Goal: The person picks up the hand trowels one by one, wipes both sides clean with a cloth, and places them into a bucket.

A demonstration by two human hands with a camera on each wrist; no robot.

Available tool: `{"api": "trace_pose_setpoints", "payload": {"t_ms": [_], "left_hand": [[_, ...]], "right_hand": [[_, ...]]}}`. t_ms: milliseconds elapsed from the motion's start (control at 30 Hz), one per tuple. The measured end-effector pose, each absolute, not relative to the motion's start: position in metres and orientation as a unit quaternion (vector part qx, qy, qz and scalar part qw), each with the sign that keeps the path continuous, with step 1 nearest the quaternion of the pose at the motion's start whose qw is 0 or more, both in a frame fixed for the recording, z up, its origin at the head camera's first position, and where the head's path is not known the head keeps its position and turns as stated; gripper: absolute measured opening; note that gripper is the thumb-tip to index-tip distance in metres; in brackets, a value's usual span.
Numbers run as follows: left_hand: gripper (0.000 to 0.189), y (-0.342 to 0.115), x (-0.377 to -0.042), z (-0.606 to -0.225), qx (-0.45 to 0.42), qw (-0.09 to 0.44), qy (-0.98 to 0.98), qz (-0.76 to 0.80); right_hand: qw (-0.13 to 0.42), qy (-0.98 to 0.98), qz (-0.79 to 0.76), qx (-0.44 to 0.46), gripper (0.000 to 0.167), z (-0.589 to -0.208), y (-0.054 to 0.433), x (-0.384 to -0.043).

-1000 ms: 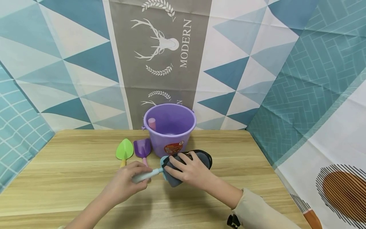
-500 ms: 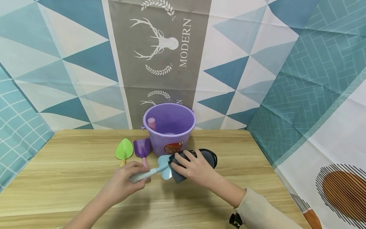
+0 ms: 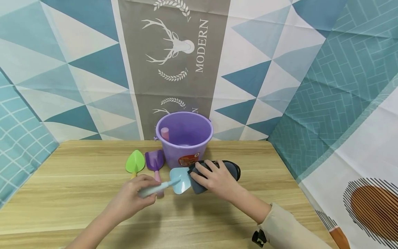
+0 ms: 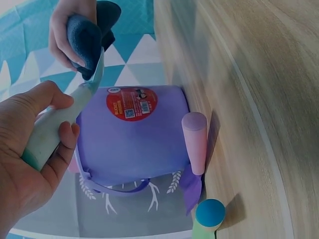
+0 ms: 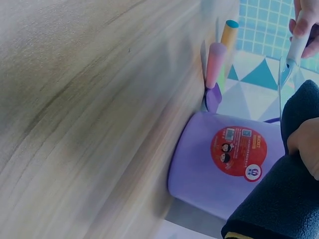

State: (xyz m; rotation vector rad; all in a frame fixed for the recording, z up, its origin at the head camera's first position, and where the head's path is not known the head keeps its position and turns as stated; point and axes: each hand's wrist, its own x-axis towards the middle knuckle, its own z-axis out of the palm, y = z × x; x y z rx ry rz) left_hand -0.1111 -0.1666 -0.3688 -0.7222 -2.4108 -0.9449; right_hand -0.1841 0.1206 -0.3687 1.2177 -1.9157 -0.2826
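My left hand (image 3: 130, 197) grips the pale handle of a light blue toy shovel (image 3: 181, 180), its blade pointing right and held above the table. My right hand (image 3: 220, 183) holds a bunched dark blue towel (image 3: 198, 187) with a black edge, right beside the blade. In the left wrist view the towel (image 4: 82, 42) overlaps the far end of the shovel, and thumb and fingers wrap the handle (image 4: 55, 122). Fuzzy towel cloth (image 5: 271, 199) shows below the fingers in the right wrist view.
A purple bucket (image 3: 171, 154) stands behind the hands near the table's back edge, with a pink handle (image 3: 165, 134) sticking up inside. Left of it lie a purple shovel (image 3: 154, 159) and a green shovel (image 3: 135, 161). Patterned cloth (image 3: 248, 69) hangs behind the wooden table (image 3: 77, 193).
The towel in my right hand has slid right and slightly back, off the shovel blade, which now shows fully. My left hand has shifted a little left with the shovel.
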Motion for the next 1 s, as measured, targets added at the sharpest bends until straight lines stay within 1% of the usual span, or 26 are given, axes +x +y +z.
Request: {"api": "trace_pose_setpoints", "payload": {"t_ms": [100, 233, 433, 633, 867, 1000], "left_hand": [[0.033, -0.167, -0.112, -0.368, -0.257, 0.221, -0.876, -0.342], [0.032, -0.167, -0.113, -0.368, -0.247, 0.214, -0.882, -0.339], [0.026, -0.167, -0.116, -0.37, -0.228, 0.207, -0.893, -0.327], [0.025, -0.165, -0.116, -0.371, -0.217, 0.209, -0.898, -0.32], [0.025, -0.162, -0.115, -0.37, -0.206, 0.193, -0.903, -0.323], [0.024, -0.161, -0.114, -0.368, -0.205, 0.19, -0.903, -0.326]], "right_hand": [[0.416, -0.762, -0.099, 0.487, 0.038, -0.368, 0.119, -0.183], [0.423, -0.754, -0.079, 0.496, 0.026, -0.368, 0.114, -0.182], [0.447, -0.732, -0.067, 0.509, 0.036, -0.368, 0.107, -0.18], [0.466, -0.703, -0.068, 0.532, 0.033, -0.369, 0.1, -0.176], [0.496, -0.67, -0.092, 0.544, 0.038, -0.361, 0.091, -0.17], [0.496, -0.666, -0.106, 0.547, 0.035, -0.357, 0.09, -0.166]]}}
